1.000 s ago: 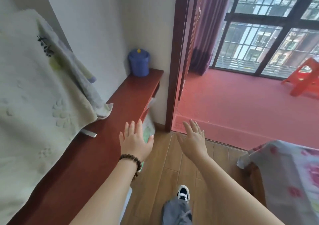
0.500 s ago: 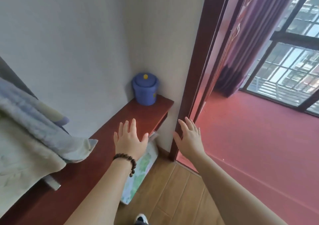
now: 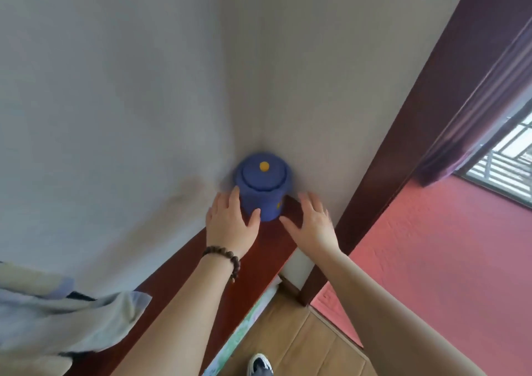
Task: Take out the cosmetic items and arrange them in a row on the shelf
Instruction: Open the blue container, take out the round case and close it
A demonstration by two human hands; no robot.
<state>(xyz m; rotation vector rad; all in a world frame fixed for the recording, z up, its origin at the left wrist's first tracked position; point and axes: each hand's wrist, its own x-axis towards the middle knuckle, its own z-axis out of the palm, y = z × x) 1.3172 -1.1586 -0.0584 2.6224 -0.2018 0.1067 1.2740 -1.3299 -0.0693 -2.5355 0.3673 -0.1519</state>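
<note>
Now the blue lidded container (image 3: 262, 187) stands at the far end of the red-brown shelf (image 3: 184, 286), in the corner of the walls. Both hands reach toward it with spread fingers, each grip open: the left hand (image 3: 230, 226) touches its near left side, and the right hand (image 3: 312, 223) is just beside it on the right, apart from it.

Lidded container (image 3: 262, 187) stood on the shelf (image 3: 201, 263), at its far end in the wall corner. Left hand (image 3: 230, 226) lay just left of the container, right hand (image 3: 311, 223) just right. Cloth (image 3: 57, 321) draped well nearer than the container, to its left.
</note>
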